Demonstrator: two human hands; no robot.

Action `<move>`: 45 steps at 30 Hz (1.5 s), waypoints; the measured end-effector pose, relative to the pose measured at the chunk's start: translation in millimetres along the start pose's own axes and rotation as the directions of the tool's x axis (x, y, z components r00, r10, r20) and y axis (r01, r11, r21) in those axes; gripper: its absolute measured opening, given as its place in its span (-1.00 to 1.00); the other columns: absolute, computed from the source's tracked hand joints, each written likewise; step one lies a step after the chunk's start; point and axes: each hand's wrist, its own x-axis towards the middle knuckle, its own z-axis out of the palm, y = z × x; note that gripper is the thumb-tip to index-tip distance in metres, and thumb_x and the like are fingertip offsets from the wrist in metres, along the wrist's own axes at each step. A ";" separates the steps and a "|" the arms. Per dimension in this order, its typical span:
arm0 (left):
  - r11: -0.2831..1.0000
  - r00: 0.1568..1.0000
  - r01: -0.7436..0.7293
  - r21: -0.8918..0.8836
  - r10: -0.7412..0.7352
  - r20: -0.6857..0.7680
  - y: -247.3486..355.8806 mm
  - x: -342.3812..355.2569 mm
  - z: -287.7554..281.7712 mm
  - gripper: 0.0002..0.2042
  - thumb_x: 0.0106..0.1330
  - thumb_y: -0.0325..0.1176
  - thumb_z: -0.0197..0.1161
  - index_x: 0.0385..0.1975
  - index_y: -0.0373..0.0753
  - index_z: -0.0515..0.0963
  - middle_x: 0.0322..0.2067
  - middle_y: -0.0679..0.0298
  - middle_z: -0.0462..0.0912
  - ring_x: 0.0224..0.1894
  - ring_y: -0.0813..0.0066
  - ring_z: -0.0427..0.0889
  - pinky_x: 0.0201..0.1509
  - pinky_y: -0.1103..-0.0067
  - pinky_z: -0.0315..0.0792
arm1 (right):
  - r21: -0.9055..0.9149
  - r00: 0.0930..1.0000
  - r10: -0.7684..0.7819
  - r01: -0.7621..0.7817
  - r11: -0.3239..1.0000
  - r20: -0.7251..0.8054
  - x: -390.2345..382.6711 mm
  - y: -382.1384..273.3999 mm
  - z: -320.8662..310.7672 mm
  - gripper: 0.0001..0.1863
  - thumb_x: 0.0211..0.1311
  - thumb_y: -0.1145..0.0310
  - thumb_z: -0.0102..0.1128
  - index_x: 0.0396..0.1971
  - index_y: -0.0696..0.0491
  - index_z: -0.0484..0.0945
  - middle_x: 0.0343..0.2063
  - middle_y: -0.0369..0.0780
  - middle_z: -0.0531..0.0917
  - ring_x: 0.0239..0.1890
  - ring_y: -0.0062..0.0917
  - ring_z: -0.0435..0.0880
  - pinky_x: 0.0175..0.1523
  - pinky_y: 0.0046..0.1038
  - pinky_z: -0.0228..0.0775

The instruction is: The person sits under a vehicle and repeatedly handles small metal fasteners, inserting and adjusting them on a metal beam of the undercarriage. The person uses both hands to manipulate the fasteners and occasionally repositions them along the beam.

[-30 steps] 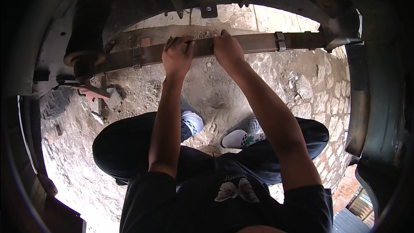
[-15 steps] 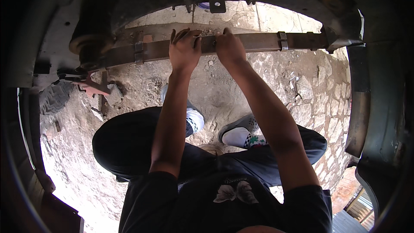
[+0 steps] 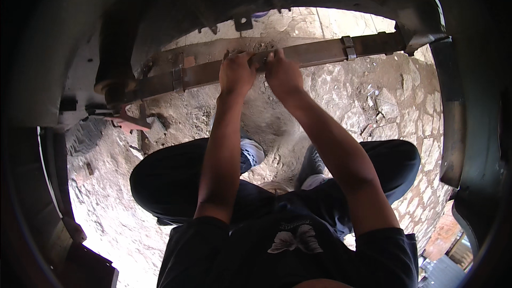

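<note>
A long brown steel leaf spring [image 3: 322, 53] runs across in front of me, beneath the dark underside of a vehicle [image 3: 208, 0]. My left hand [image 3: 237, 74] is closed over its middle, with the fingers curled past the far edge. Just to the right, my right hand [image 3: 284, 76] is also closed on the spring, thumb and fingers drawn together near a small dark spot on the metal. Anything small between the fingertips is hidden. Metal clips band the spring, a right clip [image 3: 349, 48] and a left clip [image 3: 177, 78].
At the left hang a dark cylindrical part [image 3: 116, 82] and a red metal piece [image 3: 131, 121], with a treaded tyre [image 3: 85, 136] below. A bracket with a hole [image 3: 243, 23] juts down at the far side. Body panels [image 3: 480, 128] close in on the right. The ground [image 3: 394, 106] is rough stone.
My view has shifted, so the spring sits lower and more tilted. My hands stay at its middle; the left fingers, more raised before, are now curled down closer to the right hand.
</note>
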 end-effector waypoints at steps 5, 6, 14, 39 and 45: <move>0.986 0.996 0.077 0.149 -0.081 0.023 -6.3 11.9 14.1 -0.77 0.26 -0.30 0.30 -0.10 -0.05 0.73 -0.08 0.15 0.69 -0.03 0.10 0.70 0.11 0.30 0.55 | 0.078 0.986 0.141 -0.148 0.986 0.093 -14.1 1.6 13.6 -0.68 0.37 0.40 -0.07 -0.06 0.25 0.58 -0.12 -0.02 0.68 -0.08 -0.10 0.74 -0.02 -0.15 0.63; 0.983 0.996 0.066 0.174 -0.076 0.051 -1.8 13.3 14.1 -0.77 0.26 -0.27 0.30 -0.11 -0.03 0.73 -0.07 0.15 0.68 -0.03 0.11 0.70 0.11 0.31 0.56 | 0.055 0.992 0.098 -0.103 0.993 0.075 -7.0 3.7 8.2 -0.68 0.37 0.39 -0.05 -0.07 0.23 0.60 -0.15 -0.03 0.71 -0.09 -0.12 0.75 -0.02 -0.16 0.63; 0.947 0.969 0.115 0.299 -0.174 0.176 11.7 32.6 4.1 -0.70 0.19 -0.02 0.32 -0.13 0.08 0.76 -0.12 0.17 0.71 -0.05 0.14 0.72 0.11 0.31 0.56 | -0.148 0.921 -0.208 0.268 0.952 0.328 40.3 10.4 -44.9 -0.76 0.29 0.38 0.15 -0.16 0.08 0.74 -0.11 -0.08 0.75 -0.01 -0.27 0.75 0.04 -0.27 0.63; 0.851 0.837 -0.329 0.410 0.061 0.543 20.5 37.1 -70.9 -0.73 0.30 -0.36 0.26 -0.03 -0.27 0.63 -0.04 -0.03 0.66 -0.02 -0.02 0.69 0.13 0.23 0.54 | -0.047 0.940 -0.297 0.309 0.950 0.165 40.8 38.2 -53.2 -0.78 0.18 0.43 0.21 -0.22 0.12 0.73 -0.13 -0.01 0.72 -0.04 -0.16 0.73 0.06 -0.19 0.59; 0.947 0.883 -0.162 0.278 0.013 0.470 11.2 -42.4 -125.5 -0.60 0.28 -0.29 0.35 0.09 -0.29 0.56 -0.05 -0.07 0.66 0.00 -0.08 0.67 0.13 0.23 0.53 | 0.215 0.919 -0.392 0.390 0.895 -0.037 39.3 46.4 -41.1 -0.81 0.30 0.41 0.17 -0.21 0.09 0.73 -0.16 0.01 0.67 -0.09 -0.07 0.70 0.11 -0.13 0.54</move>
